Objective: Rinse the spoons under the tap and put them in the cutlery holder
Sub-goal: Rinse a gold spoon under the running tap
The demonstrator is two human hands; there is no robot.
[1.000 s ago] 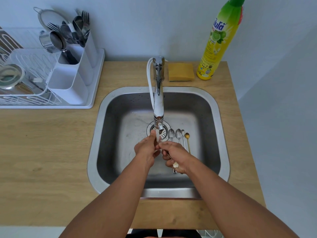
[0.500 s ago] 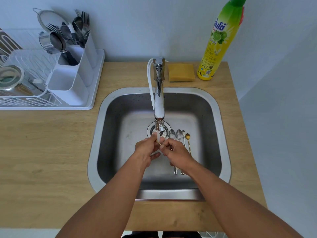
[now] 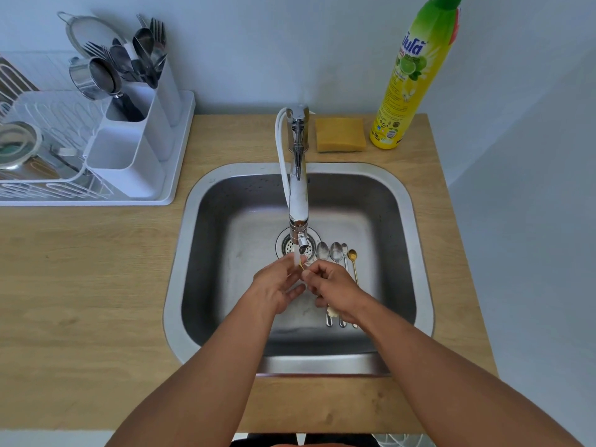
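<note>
Both hands meet in the water stream under the tap [image 3: 298, 188] over the steel sink [image 3: 193, 253]. My right hand [image 3: 332, 290] pinches a thin gold spoon [image 3: 302, 265], mostly hidden by fingers. My left hand [image 3: 279, 285] touches the same spoon from the left, fingers half curled. Several spoons [image 3: 337, 253] lie side by side on the sink floor right of the drain, one of them gold [image 3: 352, 254]. The white cutlery holder [image 3: 142, 130] stands on the drying rack at the back left, with forks and spoons in its rear compartment.
A white dish rack [image 3: 48, 162] with a metal cup and strainer sits left on the wooden counter [image 3: 80, 285]. A yellow sponge [image 3: 340, 134] and a green-yellow dish soap bottle [image 3: 409, 79] stand behind the sink. A wall closes off the right side.
Both hands have shifted slightly up toward the tap outlet, still rubbing the gold spoon in the stream. More of the spoon handles on the sink floor shows below my right hand.
</note>
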